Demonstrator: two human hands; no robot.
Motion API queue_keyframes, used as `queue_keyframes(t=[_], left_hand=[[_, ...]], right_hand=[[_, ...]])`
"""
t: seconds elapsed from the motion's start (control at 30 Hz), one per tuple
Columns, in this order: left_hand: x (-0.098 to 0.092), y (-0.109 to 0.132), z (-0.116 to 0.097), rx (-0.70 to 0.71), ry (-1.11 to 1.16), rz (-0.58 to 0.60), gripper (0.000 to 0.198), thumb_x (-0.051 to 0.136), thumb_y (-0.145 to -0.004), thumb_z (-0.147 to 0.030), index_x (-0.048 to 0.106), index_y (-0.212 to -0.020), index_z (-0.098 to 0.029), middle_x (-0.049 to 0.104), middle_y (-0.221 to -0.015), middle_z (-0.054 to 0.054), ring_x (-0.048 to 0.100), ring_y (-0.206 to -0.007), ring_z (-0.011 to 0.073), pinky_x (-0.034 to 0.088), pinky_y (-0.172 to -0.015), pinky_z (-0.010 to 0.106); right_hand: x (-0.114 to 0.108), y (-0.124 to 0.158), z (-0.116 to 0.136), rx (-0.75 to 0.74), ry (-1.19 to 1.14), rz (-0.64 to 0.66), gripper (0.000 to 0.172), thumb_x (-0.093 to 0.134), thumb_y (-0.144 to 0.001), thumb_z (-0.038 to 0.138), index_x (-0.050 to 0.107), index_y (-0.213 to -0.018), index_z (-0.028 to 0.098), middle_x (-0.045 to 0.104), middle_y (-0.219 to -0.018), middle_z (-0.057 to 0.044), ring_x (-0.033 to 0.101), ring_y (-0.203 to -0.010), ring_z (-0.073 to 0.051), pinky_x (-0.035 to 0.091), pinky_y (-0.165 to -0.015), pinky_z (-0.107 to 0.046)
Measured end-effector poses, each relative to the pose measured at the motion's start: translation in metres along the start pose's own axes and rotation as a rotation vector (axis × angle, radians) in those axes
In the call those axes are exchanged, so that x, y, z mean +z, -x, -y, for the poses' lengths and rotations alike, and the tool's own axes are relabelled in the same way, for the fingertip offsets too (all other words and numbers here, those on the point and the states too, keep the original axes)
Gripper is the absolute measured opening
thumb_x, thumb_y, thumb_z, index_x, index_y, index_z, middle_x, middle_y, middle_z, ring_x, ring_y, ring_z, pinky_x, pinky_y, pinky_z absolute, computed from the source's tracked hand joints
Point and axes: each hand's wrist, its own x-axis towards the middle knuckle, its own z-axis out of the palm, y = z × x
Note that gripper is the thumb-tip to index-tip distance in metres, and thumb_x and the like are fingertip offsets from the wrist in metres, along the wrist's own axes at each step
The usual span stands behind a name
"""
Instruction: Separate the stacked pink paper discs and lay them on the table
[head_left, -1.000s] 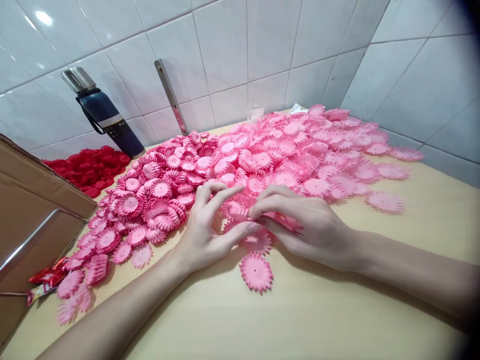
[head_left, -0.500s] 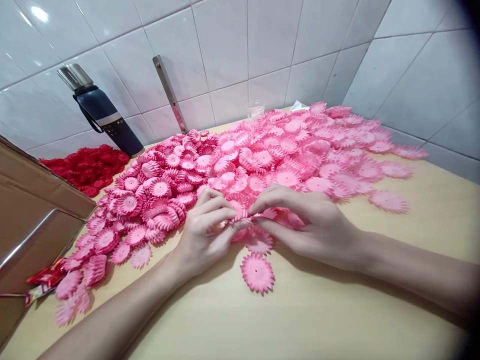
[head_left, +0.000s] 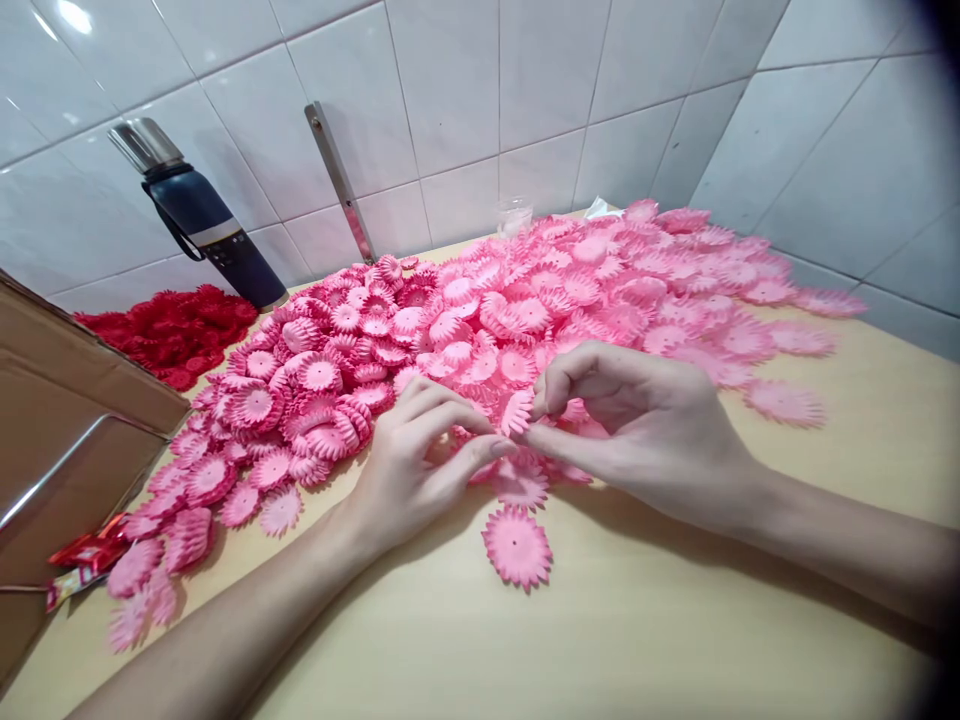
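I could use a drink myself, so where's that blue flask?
In the head view, the dark blue flask is at the upper left by the tiled wall, beside the red petal heap and left of the metal strip.

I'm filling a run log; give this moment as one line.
right hand: pinching pink disc; left hand: close by, contact unclear; behind hands: heaped pink discs

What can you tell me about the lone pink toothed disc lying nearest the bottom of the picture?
The flat, round pink disc with pointed teeth has a paler face, a deeper pink rim and a small dark hole at its middle. It looks thin, like cloth or paper. It lies flat on the pale yellowish tabletop. Neither the left hand nor the right hand touches it.
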Motion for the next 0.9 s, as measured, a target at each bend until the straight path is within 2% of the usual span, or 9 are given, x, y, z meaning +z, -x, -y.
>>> queue_keyframes(t=[0.1,0.27,0.43,0.67,0.9], left_hand=[[-0.0001,0.0010,0.0016,0.020,0.025,0.036,0.010,0.072,-0.083,-0.022,0.065,-0.085,-0.016,0.068,-0.084,0.004,0.058,-0.079,0.0161,0.045,-0.075,0.030],[-0.0018,0.0014,0.0031,-0.007,0.008,0.052,0.005,0.066,-0.087,-0.019,0.062,-0.086,-0.016,0.066,-0.081,0.003,0.055,-0.076,0.0155,0.044,-0.071,0.029],[-0.0004,-0.0002,0.0010,0.003,0.025,0.028,0.003,0.062,-0.088,-0.013,0.063,-0.086,-0.015,0.066,-0.082,0.004,0.056,-0.076,0.0150,0.045,-0.072,0.029],[0.0011,-0.0016,-0.0023,-0.017,0.043,0.029,0.003,0.064,-0.086,-0.014,0.067,-0.088,-0.013,0.069,-0.085,0.006,0.061,-0.077,0.0142,0.048,-0.073,0.028],[0.0006,-0.0002,-0.0019,0.040,0.058,0.022,0.013,0.074,-0.079,-0.017,0.069,-0.089,-0.011,0.070,-0.085,0.009,0.064,-0.077,0.0150,0.051,-0.071,0.027]], right_hand=[[-0.0003,0.0002,-0.0016,-0.035,0.014,0.033,0.018,0.070,-0.075,0.009,0.059,-0.080,0.022,0.061,-0.074,0.002,0.060,-0.065,-0.012,0.052,-0.054,-0.025],[-0.0013,0.0005,-0.0034,-0.103,0.096,0.115,0.014,0.064,-0.081,0.007,0.062,-0.085,0.021,0.067,-0.077,0.002,0.064,-0.068,-0.011,0.053,-0.060,-0.024],[-0.0007,0.0003,-0.0019,-0.106,0.067,0.081,0.013,0.065,-0.080,0.009,0.061,-0.083,0.021,0.064,-0.076,0.002,0.062,-0.068,-0.011,0.052,-0.059,-0.025],[-0.0018,0.0000,-0.0011,-0.047,0.050,0.024,0.020,0.066,-0.074,0.007,0.058,-0.079,0.025,0.061,-0.073,0.002,0.059,-0.064,-0.014,0.049,-0.055,-0.029],[-0.0031,0.0003,-0.0025,-0.035,0.031,0.080,0.013,0.069,-0.079,0.014,0.060,-0.081,0.022,0.064,-0.076,0.002,0.062,-0.067,-0.013,0.052,-0.058,-0.027]])
